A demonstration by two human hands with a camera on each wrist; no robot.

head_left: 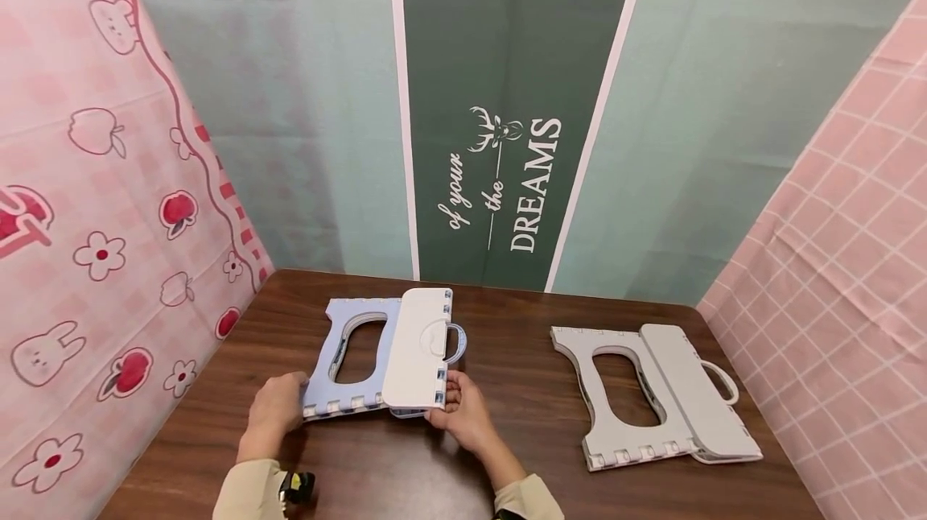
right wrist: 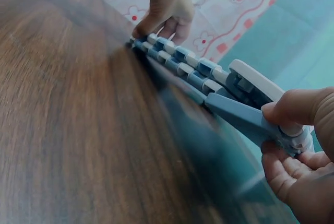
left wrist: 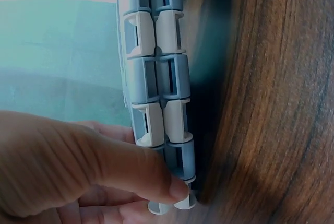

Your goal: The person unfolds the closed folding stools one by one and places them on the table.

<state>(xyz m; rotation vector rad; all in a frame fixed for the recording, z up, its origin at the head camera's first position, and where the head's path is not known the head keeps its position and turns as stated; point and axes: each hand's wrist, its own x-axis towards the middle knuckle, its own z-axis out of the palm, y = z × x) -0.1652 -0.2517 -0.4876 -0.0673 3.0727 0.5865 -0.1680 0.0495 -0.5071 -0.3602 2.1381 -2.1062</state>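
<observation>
A blue and white folding step stool [head_left: 418,347], folded flat, is held low over the table on the left. Its white panel and small blue carry handle [head_left: 456,343] face right. My left hand [head_left: 278,406] grips the near left corner, the thumb [left wrist: 156,174] lying over the hinged edge in the left wrist view. At the near right corner my right hand [head_left: 466,415] pinches the panel's end; in the right wrist view the thumb is on top and the fingers [right wrist: 284,169] are underneath. That view shows the stool's hinged edge [right wrist: 180,62] tilted above the wood.
A second folding stool [head_left: 626,379], greyish white, lies folded on the right of the brown wooden table [head_left: 507,391], its handle toward the right edge. Green cloth [head_left: 326,142] hangs behind the table; pink patterned cloths hang at both sides.
</observation>
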